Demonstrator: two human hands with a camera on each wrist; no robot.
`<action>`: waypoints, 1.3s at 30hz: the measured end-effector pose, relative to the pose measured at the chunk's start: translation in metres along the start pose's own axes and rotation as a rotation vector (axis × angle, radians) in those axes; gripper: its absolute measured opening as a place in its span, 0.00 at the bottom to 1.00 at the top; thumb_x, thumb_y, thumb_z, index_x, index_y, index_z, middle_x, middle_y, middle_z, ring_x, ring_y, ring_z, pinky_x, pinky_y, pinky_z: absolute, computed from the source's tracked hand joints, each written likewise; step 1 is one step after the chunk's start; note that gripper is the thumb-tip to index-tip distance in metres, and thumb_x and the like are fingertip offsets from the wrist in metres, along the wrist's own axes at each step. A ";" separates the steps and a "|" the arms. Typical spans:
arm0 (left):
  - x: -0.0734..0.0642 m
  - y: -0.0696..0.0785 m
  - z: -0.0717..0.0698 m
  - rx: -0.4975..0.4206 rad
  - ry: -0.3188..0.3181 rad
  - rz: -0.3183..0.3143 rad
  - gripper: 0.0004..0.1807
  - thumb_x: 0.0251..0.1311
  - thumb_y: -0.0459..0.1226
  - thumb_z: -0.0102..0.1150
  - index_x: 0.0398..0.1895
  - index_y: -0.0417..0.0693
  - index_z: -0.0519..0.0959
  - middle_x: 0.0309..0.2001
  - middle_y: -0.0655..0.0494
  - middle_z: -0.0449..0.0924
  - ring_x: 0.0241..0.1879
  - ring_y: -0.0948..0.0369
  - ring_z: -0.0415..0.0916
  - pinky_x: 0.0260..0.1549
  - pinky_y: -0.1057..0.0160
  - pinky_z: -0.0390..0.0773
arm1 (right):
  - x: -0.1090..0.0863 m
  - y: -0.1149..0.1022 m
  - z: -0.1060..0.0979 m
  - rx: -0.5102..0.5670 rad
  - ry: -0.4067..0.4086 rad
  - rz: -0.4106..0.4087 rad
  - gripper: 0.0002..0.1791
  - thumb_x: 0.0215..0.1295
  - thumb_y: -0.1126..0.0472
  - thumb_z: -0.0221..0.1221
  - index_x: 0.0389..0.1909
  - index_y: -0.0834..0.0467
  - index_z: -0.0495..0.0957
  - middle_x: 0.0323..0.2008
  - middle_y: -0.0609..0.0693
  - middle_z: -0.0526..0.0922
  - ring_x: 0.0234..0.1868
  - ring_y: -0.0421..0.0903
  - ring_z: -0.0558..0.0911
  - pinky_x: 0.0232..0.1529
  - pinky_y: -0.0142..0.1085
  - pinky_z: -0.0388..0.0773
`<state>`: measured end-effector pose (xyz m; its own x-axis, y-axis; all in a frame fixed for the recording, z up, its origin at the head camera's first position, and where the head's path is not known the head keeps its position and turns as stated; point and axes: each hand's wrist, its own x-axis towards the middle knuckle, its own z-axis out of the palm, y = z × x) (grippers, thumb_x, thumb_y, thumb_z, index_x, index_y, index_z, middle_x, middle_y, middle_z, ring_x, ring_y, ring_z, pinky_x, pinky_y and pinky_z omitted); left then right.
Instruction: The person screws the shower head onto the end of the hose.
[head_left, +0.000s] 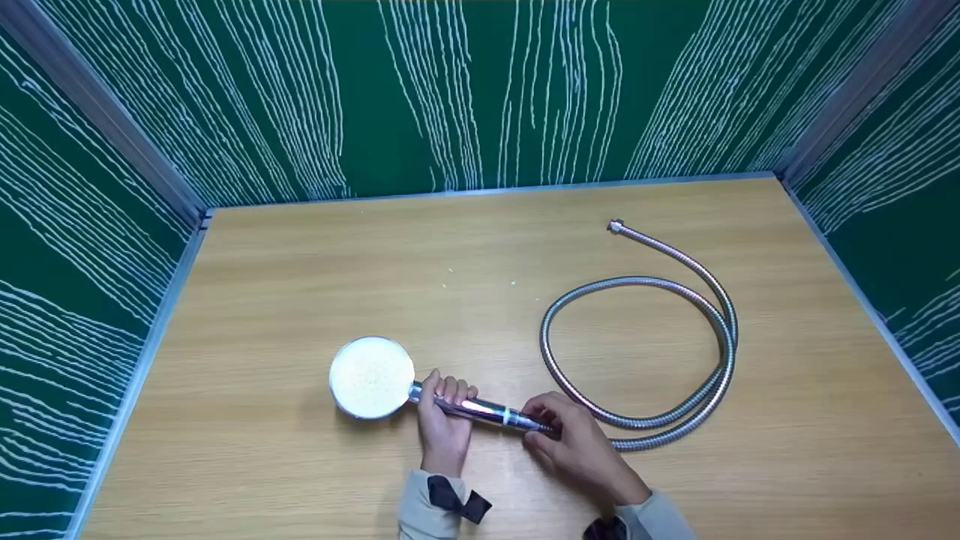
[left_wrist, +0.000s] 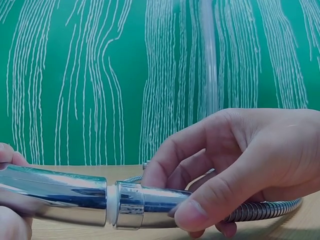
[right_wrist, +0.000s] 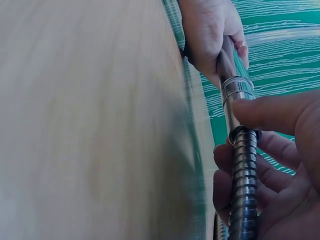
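A chrome handheld shower head (head_left: 371, 377) with a round, bright white face lies left of centre in the head view. My left hand (head_left: 444, 431) grips its handle (left_wrist: 55, 195), fingers curled around it. At the handle's lower end my right hand (head_left: 581, 446) pinches the tapered chrome hose nut (left_wrist: 161, 202) between thumb and fingers. A white ring (left_wrist: 112, 205) shows at the joint between handle and nut. From the nut runs a ribbed metal hose (right_wrist: 244, 175), passing by the right fingers. How far the nut sits on the handle's thread is hidden.
The hose lies in a large loop (head_left: 637, 281) on the right of the wooden table (head_left: 300, 285), its free end fitting (head_left: 615, 226) toward the back. Green panels (head_left: 480, 90) with white wavy lines stand at the back and both sides. Several tiny white specks dot the tabletop.
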<state>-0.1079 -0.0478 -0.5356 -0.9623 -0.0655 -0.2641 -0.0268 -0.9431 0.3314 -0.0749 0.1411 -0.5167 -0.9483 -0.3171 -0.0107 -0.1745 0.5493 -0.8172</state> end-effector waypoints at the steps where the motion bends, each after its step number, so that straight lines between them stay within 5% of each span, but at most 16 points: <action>1: 0.000 0.000 0.000 0.004 0.001 0.002 0.24 0.72 0.36 0.29 0.12 0.50 0.60 0.11 0.62 0.59 0.14 0.65 0.58 0.26 0.67 0.60 | 0.000 0.000 0.000 -0.005 -0.001 -0.004 0.15 0.52 0.68 0.66 0.39 0.51 0.77 0.37 0.43 0.79 0.38 0.40 0.77 0.40 0.30 0.73; 39: 0.001 0.001 -0.003 0.001 0.023 0.001 0.23 0.72 0.36 0.30 0.13 0.50 0.59 0.12 0.61 0.59 0.15 0.64 0.57 0.27 0.67 0.60 | 0.001 0.003 0.003 -0.030 0.007 -0.010 0.13 0.53 0.66 0.66 0.39 0.51 0.77 0.37 0.44 0.79 0.39 0.40 0.77 0.40 0.31 0.74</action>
<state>-0.1084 -0.0502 -0.5385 -0.9558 -0.0743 -0.2845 -0.0257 -0.9428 0.3325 -0.0755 0.1401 -0.5214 -0.9483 -0.3173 0.0011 -0.1914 0.5695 -0.7994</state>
